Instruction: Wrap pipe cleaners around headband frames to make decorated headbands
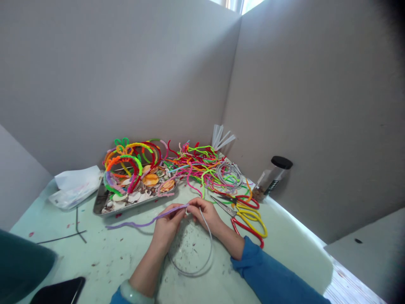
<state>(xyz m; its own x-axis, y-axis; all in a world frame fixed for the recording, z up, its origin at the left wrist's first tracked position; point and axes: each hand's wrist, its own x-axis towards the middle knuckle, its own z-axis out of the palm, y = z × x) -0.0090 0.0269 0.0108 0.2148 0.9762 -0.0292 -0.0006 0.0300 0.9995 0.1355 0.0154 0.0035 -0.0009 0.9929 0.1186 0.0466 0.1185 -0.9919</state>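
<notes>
Both my hands meet in front of me, low over the table. A purple pipe cleaner [142, 224] runs between them, its loose end trailing to the left. My left hand [167, 226] pinches it close to the fingertips of my right hand [205, 213], which is closed on its other end. From the fingers hangs a grey wire ring [211, 247], looping down towards me. Just where pipe cleaner and ring meet is hidden by the fingers. Right of my right hand lie scissors with yellow handles [253, 216] and scissors with red handles [249, 232].
A metal tray [126, 210] holds shells and colourful wrapped hoops [123, 169]. Beside it are a pile of pipe cleaners [196, 162] and coiled grey wire [229, 175]. A clear jar [274, 177], a plastic bag [76, 190], dark sticks [76, 223] and a phone [58, 291] lie around.
</notes>
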